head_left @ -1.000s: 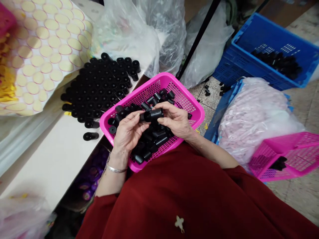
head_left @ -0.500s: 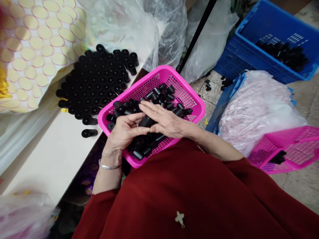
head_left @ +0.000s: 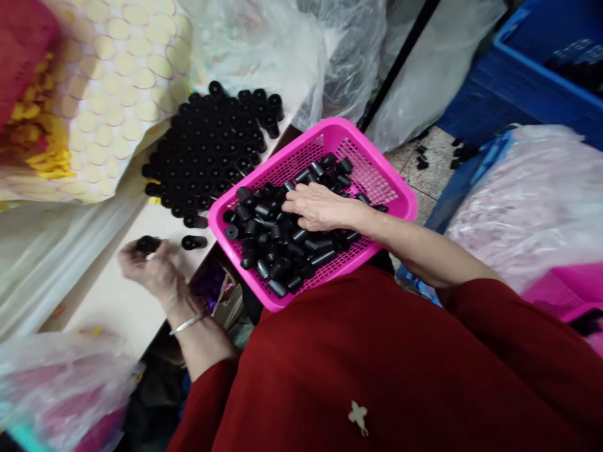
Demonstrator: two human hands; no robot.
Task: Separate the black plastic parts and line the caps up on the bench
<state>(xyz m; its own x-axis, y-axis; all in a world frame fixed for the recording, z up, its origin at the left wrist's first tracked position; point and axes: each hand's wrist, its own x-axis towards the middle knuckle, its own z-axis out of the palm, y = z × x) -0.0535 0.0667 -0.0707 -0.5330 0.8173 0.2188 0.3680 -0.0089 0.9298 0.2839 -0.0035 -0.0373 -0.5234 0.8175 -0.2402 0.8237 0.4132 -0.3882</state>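
A pink basket (head_left: 377,172) on my lap holds several loose black plastic caps (head_left: 277,242). My right hand (head_left: 315,206) rests on the pile in the basket with its fingers curled into the caps. My left hand (head_left: 153,267) is out over the white table (head_left: 117,301), fingers closed round one black cap (head_left: 147,243). Just beyond it a single cap (head_left: 194,242) lies on its side, below a dense block of upright black caps (head_left: 211,150).
A sheet of round yellow stickers (head_left: 117,94) lies at the back left, with clear plastic bags (head_left: 282,50) behind the caps. A blue crate (head_left: 518,88), a bagged pink bundle (head_left: 532,201) and another pink basket (head_left: 565,289) stand at the right.
My left hand has left the basket and swung left over the table carrying a black cap. My right hand has stayed on the pile in the basket. The view has shifted left.
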